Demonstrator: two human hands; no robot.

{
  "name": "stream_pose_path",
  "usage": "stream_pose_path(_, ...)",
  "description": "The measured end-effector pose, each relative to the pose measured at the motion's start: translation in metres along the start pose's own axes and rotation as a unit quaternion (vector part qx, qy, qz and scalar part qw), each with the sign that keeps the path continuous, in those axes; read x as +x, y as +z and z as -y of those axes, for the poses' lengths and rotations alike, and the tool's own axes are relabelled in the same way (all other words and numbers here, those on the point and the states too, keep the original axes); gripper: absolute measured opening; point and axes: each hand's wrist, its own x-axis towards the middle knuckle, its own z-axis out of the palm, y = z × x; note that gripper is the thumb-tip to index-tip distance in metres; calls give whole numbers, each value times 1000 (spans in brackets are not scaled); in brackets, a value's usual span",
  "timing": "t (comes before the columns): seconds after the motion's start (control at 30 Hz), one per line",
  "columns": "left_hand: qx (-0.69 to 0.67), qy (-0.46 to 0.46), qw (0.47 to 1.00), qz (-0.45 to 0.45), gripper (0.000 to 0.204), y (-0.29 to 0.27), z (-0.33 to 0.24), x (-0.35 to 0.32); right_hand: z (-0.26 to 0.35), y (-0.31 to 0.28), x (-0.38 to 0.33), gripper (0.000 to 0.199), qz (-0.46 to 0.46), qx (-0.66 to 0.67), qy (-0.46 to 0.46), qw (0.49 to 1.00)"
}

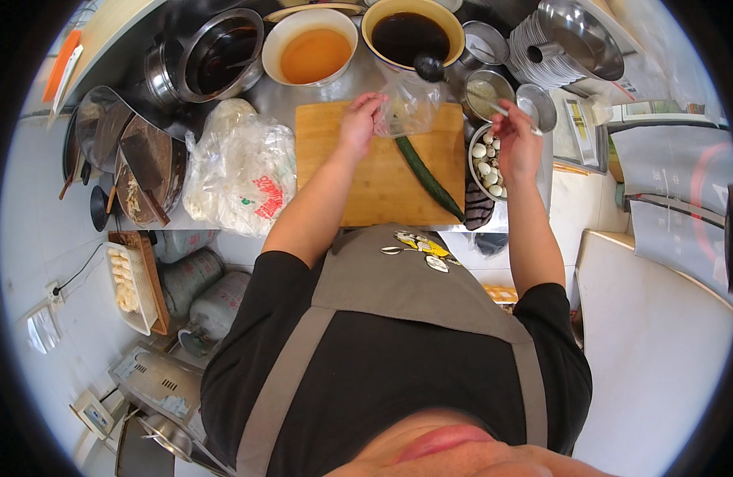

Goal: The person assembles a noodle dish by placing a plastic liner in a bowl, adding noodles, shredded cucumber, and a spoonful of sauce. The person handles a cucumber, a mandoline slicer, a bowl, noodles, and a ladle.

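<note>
My left hand (362,123) pinches the edge of a clear plastic bag (411,107) above the wooden cutting board (330,179). A long green cucumber (428,179) lies slantwise on the board, its far end close under the bag. Off to the right, my right hand (519,143) grips a thin white-handled spoon (501,111). The spoon's other end reaches toward a small metal bowl (485,86) of pale, grainy contents; its tip is hard to make out. Below that hand stands a bowl of small white eggs or mushrooms (485,168), partly hidden by my forearm.
Along the back stand a steel pot (222,56) of dark liquid, a white bowl (312,48) of orange liquid and a yellow-rimmed basin (406,36) with a black ladle (430,67). Stacked plates (533,60) are right. Left are a filled plastic bag (243,171) and a cleaver (144,175).
</note>
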Motion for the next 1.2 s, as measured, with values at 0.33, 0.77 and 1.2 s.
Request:
stream_pose_path(0.33, 14, 0, 1000, -6, 13, -3, 1, 4, -56, 57, 90, 23, 152, -516, -344, 770)
stream_pose_path(0.77, 13, -2, 1000, 4, 14, -6, 2, 8, -43, 45, 105, 23, -3, -148, -8, 989)
stream_pose_path(1.2, -2, -4, 1000, -12, 13, 1, -3, 4, -19, 47, 86, 23, -4, -155, -17, 988)
